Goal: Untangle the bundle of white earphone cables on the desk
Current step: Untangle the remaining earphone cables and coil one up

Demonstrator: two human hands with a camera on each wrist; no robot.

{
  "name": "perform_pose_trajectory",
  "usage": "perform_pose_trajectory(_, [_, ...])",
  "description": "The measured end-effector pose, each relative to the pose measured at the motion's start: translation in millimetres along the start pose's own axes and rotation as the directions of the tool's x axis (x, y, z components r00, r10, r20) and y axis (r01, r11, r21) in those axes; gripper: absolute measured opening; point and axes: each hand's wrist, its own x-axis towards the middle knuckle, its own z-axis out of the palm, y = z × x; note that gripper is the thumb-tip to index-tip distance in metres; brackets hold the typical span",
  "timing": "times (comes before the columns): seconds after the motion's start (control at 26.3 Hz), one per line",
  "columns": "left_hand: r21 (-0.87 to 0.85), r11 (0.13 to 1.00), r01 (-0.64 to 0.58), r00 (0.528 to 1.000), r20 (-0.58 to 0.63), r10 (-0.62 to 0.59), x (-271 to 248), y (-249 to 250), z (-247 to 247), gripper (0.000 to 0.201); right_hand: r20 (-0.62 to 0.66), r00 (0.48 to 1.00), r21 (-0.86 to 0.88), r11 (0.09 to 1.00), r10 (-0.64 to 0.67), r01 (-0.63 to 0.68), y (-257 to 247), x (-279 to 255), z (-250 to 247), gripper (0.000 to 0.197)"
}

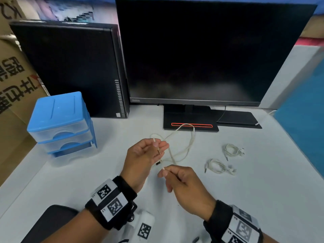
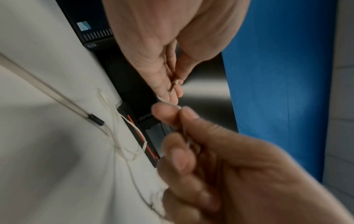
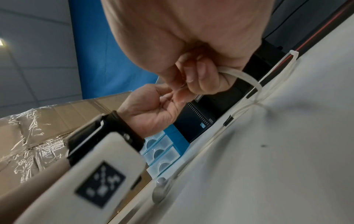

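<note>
Loose white earphone cable [image 1: 185, 146]: the stretch inside the right hand [image 1: 185, 185] is hidden by curled fingers; its far loop merges with the black monitor stand base [image 1: 191, 126]. Right hand in the left wrist view [image 2: 220, 174] is heavily blurred, so the cable there is hardly traceable. Gold plug tip [image 1: 158, 152] in the left hand [image 1: 143, 157] is too small for detail. Two coiled white earphone bundles [image 1: 232, 150] [image 1: 219, 166]: tangles unreadable. Brown cardboard box [image 1: 12, 81] print is cut off by the frame edge. Both forearms are cut off at the bottom. Small grey round object [image 3: 160, 191] in the right wrist view is blurred, unidentifiable.
</note>
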Motion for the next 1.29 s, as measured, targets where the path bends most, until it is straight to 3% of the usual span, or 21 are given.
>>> perform_pose_trajectory(0.08, [0.164,0.983,-0.087,0.996,0.038,0.082,0.1,-9.7,0.3,0.013,0.041,0.999,0.050,0.998,0.022,-0.025,-5.1,1.8,-5.9,0.028])
perform_pose_trajectory(0.23, [0.448,0.862,-0.239,0.968,0.179,0.175,1.4,-21.5,-6.5,0.022,0.086,0.989,0.348,0.927,0.117,-0.140,-22.0,7.2,-23.1,0.027])
perform_pose_trajectory(0.3, [0.507,0.817,-0.274,0.944,0.302,0.130,0.7,-21.8,-10.5,0.024,0.065,0.990,0.443,0.886,0.123,-0.139,-27.5,12.2,-36.8,0.027])
perform_pose_trajectory(0.46, [0.440,0.884,-0.160,0.921,0.388,-0.026,-8.1,-19.9,-6.7,0.024,-0.029,0.989,0.436,0.892,0.148,-0.120,-22.6,15.7,-44.7,0.029])
perform_pose_trajectory(0.57, [0.427,0.901,-0.070,0.930,0.356,-0.097,-4.2,-18.9,-5.2,0.021,-0.124,0.980,0.331,0.937,0.156,-0.108,-11.8,16.7,-39.8,0.027])
perform_pose_trajectory(0.68, [0.377,0.926,-0.006,0.931,0.341,-0.133,0.0,-15.3,-4.9,0.025,-0.206,0.964,0.328,0.940,0.167,-0.093,1.2,19.6,-44.3,0.013])
perform_pose_trajectory(0.84, [0.261,0.959,0.113,0.913,0.354,-0.204,-6.9,-6.9,-1.7,0.032,-0.184,0.976,0.293,0.954,0.116,-0.058,16.1,14.5,-40.1,0.022])
perform_pose_trajectory(0.99, [0.003,0.977,0.215,0.943,0.258,-0.208,-17.5,-4.6,11.8,0.016,-0.107,0.994,0.138,0.989,-0.035,0.049,16.6,-2.9,-16.9,0.013])
perform_pose_trajectory(1.06, [-0.090,0.980,0.176,0.975,0.155,-0.161,-18.3,2.4,16.1,0.016,-0.053,0.995,0.004,0.996,-0.088,0.088,10.9,-12.2,-7.7,0.017])
perform_pose_trajectory(1.14, [-0.051,0.997,0.060,0.995,0.084,-0.056,-13.9,11.4,13.5,0.020,0.005,0.996,-0.085,0.992,-0.092,0.092,5.8,-19.3,-4.1,0.017])
perform_pose_trajectory(1.29, [0.052,0.997,-0.064,0.996,0.070,0.061,-12.4,36.5,-6.0,0.020,0.028,0.991,-0.196,0.972,-0.129,0.132,-1.0,-30.2,0.1,0.019])
